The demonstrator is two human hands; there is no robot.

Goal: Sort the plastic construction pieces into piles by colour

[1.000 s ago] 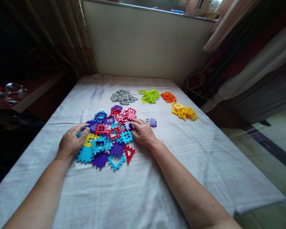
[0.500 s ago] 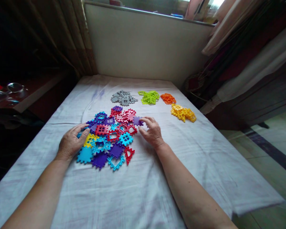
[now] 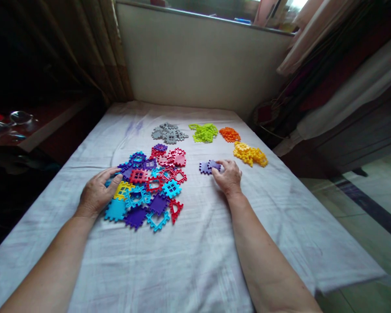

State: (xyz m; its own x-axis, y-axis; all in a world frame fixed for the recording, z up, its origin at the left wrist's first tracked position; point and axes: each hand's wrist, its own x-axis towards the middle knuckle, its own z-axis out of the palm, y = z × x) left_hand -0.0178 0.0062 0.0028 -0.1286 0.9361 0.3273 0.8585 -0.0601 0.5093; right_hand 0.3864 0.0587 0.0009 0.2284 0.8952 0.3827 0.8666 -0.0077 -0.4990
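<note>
My right hand (image 3: 228, 176) pinches a purple interlocking tile (image 3: 213, 164) between thumb and fingers, to the right of the mixed pile. A second purple tile (image 3: 204, 168) sits just left of it, partly overlapped; whether it is held too or lies on the cloth, I cannot tell. At the pile's left edge my left hand (image 3: 97, 191) rests with fingers stretched out over blue pieces. Beside its thumb lies a yellow window tile (image 3: 123, 190). The pile also has red window tiles (image 3: 138, 176), light-blue tiles (image 3: 116, 210) and dark purple tiles (image 3: 159, 203).
Along the far part of the cloth-covered table (image 3: 195, 243) lie a grey heap (image 3: 170, 133), a lime-green heap (image 3: 204, 132), an orange heap (image 3: 230, 134) and a yellow heap (image 3: 252, 155). A wall stands behind. Glasses (image 3: 21, 117) lie on a side surface at left.
My right hand has moved right, away from the pile's edge, with purple tile in its grip. Two overlapping purple tiles now show there. My left hand has stayed nearly still.
</note>
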